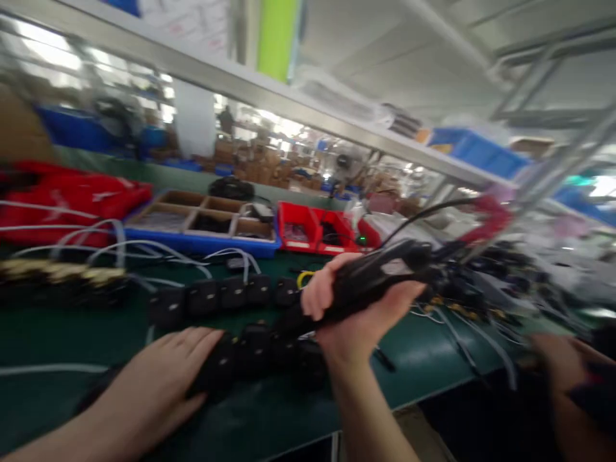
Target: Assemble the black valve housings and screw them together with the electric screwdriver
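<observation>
My right hand (356,321) is wrapped round a black electric screwdriver (370,276), which is held tilted with its front end pointing down and left. That end reaches the near row of black blocks (257,346); whether it touches one I cannot tell. A dark cord runs from the tool's back end up to the right. At the left end of the row, my left hand (166,366) is closed on a black block (221,362), fingers on top and thumb at the near side. Behind it stands another row of black blocks (209,296) with white cables. The picture is blurred.
At the back of the green table (269,417) are a blue divided tray (202,240), red bins (298,224) and a red bag (72,196). More cabled parts (62,279) lie at left. At right, another person's hand (558,359) is near a cable pile (491,282).
</observation>
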`<action>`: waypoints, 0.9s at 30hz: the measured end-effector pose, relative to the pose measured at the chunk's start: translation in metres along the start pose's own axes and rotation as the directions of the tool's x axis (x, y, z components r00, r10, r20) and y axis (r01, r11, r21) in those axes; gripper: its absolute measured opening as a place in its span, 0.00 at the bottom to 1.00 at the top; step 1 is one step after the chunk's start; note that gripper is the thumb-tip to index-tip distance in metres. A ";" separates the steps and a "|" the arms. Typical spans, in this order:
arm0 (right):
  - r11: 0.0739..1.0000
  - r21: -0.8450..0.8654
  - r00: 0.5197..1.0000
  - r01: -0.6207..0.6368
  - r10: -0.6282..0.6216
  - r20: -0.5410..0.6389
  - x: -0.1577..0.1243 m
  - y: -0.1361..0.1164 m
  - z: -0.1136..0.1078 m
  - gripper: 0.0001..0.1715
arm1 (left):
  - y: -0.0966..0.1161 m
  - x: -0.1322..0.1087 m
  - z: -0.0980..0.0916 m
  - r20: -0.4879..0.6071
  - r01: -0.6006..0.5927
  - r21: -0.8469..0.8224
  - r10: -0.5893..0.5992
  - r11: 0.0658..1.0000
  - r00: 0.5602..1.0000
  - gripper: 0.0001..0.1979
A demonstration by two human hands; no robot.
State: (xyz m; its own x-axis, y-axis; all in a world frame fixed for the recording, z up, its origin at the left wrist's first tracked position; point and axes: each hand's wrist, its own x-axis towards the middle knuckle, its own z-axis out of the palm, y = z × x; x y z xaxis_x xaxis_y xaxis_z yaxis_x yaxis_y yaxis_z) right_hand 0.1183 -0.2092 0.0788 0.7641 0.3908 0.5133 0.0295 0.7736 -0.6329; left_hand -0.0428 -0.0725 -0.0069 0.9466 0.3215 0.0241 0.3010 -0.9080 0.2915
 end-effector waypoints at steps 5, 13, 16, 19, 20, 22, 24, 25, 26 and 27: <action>0.991 -0.131 0.999 -0.012 0.017 0.034 0.011 0.010 0.007 0.38 | -0.016 0.027 -0.025 0.162 0.026 -0.165 0.001 0.986 0.987 0.28; 0.983 -0.170 0.996 -0.068 0.078 0.053 0.023 0.042 0.023 0.38 | -0.050 0.054 -0.013 0.118 0.075 -0.681 0.008 0.728 0.993 0.35; 0.984 -0.156 0.994 -0.087 0.096 0.052 0.030 0.053 0.032 0.37 | -0.051 0.054 -0.008 0.117 0.075 -0.785 0.029 0.615 0.993 0.32; 0.982 -0.136 0.988 -0.129 0.139 0.068 0.034 0.063 0.042 0.37 | -0.050 0.055 -0.005 0.129 0.109 -0.827 -0.003 0.552 0.992 0.32; 0.981 -0.132 0.986 -0.140 0.151 0.074 0.035 0.067 0.045 0.37 | -0.049 0.055 -0.004 0.128 0.117 -0.836 -0.016 0.537 0.992 0.30; 0.980 -0.124 0.982 -0.153 0.165 0.090 0.037 0.073 0.049 0.37 | -0.047 0.055 -0.003 0.125 0.124 -0.856 -0.030 0.501 0.992 0.25; 0.980 -0.118 0.978 -0.159 0.172 0.115 0.037 0.078 0.052 0.36 | -0.046 0.055 -0.002 0.122 0.130 -0.880 -0.047 0.456 0.991 0.22; 0.981 -0.118 0.977 -0.156 0.171 0.129 0.037 0.080 0.053 0.36 | -0.045 0.055 -0.002 0.120 0.133 -0.893 -0.057 0.430 0.991 0.21; 0.981 -0.121 0.975 -0.151 0.168 0.144 0.037 0.082 0.055 0.36 | -0.045 0.055 -0.001 0.120 0.137 -0.903 -0.067 0.406 0.990 0.20; 0.981 -0.126 0.974 -0.145 0.164 0.159 0.037 0.083 0.056 0.36 | -0.045 0.056 -0.001 0.122 0.142 -0.912 -0.075 0.386 0.990 0.20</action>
State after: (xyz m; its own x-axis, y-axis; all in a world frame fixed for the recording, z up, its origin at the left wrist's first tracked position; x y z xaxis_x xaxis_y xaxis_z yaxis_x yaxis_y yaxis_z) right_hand 0.1128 -0.1031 0.0777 0.6466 0.5863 0.4880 -0.0001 0.6398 -0.7685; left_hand -0.0037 -0.0138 -0.0181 0.9282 0.3539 -0.1145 0.1448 -0.0602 0.9876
